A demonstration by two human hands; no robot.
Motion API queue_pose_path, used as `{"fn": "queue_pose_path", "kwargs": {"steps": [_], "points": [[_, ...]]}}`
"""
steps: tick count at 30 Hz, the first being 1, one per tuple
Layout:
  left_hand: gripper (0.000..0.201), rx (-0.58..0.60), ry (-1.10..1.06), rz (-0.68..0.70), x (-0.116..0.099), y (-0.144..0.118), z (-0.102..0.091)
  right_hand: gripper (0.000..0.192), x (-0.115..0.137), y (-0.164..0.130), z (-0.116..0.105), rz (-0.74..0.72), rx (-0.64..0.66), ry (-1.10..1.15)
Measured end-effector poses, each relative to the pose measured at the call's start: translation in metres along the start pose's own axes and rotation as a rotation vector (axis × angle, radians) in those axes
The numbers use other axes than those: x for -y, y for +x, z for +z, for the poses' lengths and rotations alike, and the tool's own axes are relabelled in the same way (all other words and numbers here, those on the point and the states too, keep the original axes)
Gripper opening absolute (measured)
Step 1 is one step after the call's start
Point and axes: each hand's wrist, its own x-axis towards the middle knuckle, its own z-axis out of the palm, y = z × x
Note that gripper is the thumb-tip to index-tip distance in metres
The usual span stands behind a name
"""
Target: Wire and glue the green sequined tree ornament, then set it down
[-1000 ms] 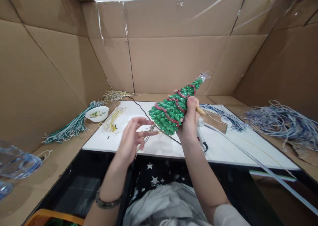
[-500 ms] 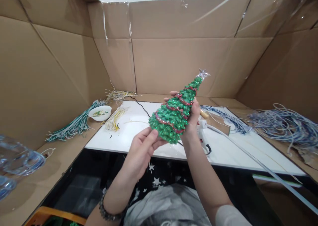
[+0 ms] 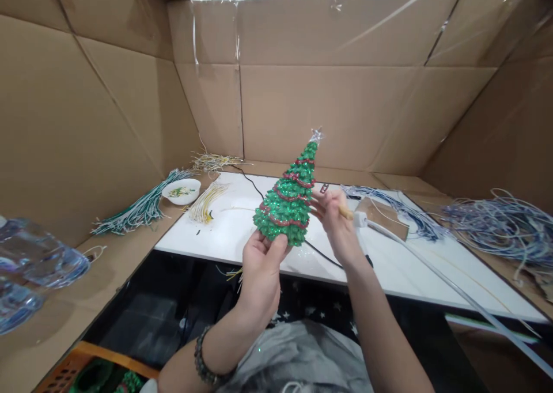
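Gripping the green tree [image 3: 286, 210] by its base above the white worktop [image 3: 224, 231], the left hand [image 3: 261, 272] apparently leaves the red-garlanded side and star [image 3: 317, 134] clear to view, while the right hand [image 3: 339, 229], closed on a wooden handle [image 3: 345, 212], sits just beside the tree's edge.

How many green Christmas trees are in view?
1 clearly: the Christmas tree, its base gripped by the left hand. The orange basket at lower left holds green pieces, cut off by the frame; others may be hidden there.
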Motion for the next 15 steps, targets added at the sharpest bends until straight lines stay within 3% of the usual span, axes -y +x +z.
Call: {"fn": "queue_pose_path", "kwargs": {"steps": [3,6,8,11,15], "points": [[0.022,-0.076,0.095,0.200,0.007,0.009,-0.003,0.039,0.011,-0.039,-0.030,0.050,0.092,-0.300],[0.026,-0.118,0.192,0.343,0.007,0.014,-0.006,0.036,0.016,-0.075,-0.061,0.130,0.204,-0.842],[0.026,-0.149,0.246,0.418,0.006,0.016,-0.008,0.032,0.011,-0.091,-0.083,0.157,0.193,-1.055],[0.025,-0.153,0.284,0.478,0.007,0.019,-0.010,0.025,-0.001,-0.103,-0.124,0.209,0.142,-1.153],[0.032,-0.139,0.265,0.465,0.011,0.020,-0.010,0.019,-0.016,-0.100,-0.178,0.264,-0.055,-1.331]]}}
